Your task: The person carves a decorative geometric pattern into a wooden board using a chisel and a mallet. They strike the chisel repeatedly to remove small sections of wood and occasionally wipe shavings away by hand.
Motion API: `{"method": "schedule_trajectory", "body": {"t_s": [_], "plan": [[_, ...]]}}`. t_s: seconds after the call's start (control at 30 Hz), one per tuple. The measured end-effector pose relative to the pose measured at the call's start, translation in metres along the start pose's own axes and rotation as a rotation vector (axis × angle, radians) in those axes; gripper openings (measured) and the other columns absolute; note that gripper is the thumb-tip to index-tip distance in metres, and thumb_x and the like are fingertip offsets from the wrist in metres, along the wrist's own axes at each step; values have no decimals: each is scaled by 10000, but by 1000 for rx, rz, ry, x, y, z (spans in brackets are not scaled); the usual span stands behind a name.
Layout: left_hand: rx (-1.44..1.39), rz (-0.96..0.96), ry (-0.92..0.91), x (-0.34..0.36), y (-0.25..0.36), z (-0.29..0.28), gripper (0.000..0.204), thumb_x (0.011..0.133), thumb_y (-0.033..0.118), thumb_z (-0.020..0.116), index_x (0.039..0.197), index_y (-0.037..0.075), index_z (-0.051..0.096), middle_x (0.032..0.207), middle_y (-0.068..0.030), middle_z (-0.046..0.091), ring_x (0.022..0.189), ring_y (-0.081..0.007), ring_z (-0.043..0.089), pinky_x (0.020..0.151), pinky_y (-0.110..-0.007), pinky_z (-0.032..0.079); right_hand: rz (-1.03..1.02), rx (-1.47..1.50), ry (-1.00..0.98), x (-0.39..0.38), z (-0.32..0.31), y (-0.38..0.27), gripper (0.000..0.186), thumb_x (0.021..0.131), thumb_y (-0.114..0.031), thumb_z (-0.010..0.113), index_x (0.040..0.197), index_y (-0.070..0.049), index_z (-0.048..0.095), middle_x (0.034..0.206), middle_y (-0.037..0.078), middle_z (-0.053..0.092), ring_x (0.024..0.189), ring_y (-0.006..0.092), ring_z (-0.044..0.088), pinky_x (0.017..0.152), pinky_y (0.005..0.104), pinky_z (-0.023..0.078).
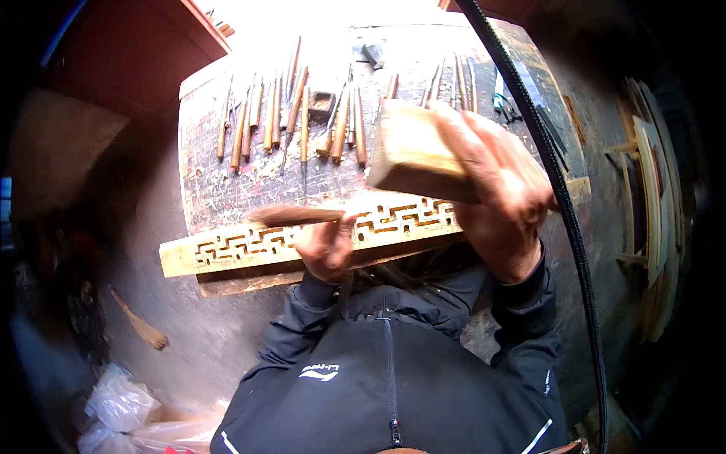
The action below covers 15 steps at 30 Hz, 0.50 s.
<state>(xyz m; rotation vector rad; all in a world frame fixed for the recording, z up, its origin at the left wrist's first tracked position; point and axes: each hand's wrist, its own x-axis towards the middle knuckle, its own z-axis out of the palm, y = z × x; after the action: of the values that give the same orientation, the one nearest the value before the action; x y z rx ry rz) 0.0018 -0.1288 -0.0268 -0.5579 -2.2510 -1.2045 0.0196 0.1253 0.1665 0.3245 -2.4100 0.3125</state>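
Note:
My right hand grips a thick, pale wooden block, raised above the bench on the right. Closed around a brown wooden-handled carving tool, my left hand is at the near edge of a carved board. The handle points left and looks smeared by motion; its working end is hidden. Beneath both hands lies the long, light wooden board, cut with an angular lattice pattern. My right hand and the block cover part of its right end.
Several carving chisels lie in rows across the workbench among wood shavings. A small dark square box sits between them. A black braided cable hangs down the right. A small broom and plastic bags are at lower left.

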Motion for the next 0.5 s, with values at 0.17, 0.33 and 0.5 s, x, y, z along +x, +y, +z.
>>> {"method": "schedule_trajectory", "body": {"t_s": [0.17, 0.33, 0.5], "plan": [[-535, -504, 260, -6, -3, 10, 137, 995, 26, 827, 1105, -27, 765, 946, -77, 809, 837, -126, 732, 812, -305, 602, 381, -208, -269, -100, 23, 55, 716, 798, -125, 906, 1479, -177, 691, 1238, 134, 789, 1074, 337, 778, 908, 424, 621], [-294, -335, 93, -6, -4, -2, 146, 977, 27, 839, 1086, -50, 779, 959, -128, 800, 845, -180, 752, 798, -310, 599, 592, -201, -290, -148, 31, 78, 732, 810, -262, 949, 1487, -191, 680, 1216, 128, 799, 1060, 350, 778, 905, 447, 615], [-120, 1, -89, 16, 9, -10, 285, 847, -40, 854, 1124, 6, 805, 1018, -127, 801, 857, -266, 780, 790, -339, 631, 394, -403, -502, -127, 13, 52, 973, 747, -431, 975, 1563, -80, 578, 1552, 163, 629, 1417, 404, 604, 1169, 502, 506]]}}
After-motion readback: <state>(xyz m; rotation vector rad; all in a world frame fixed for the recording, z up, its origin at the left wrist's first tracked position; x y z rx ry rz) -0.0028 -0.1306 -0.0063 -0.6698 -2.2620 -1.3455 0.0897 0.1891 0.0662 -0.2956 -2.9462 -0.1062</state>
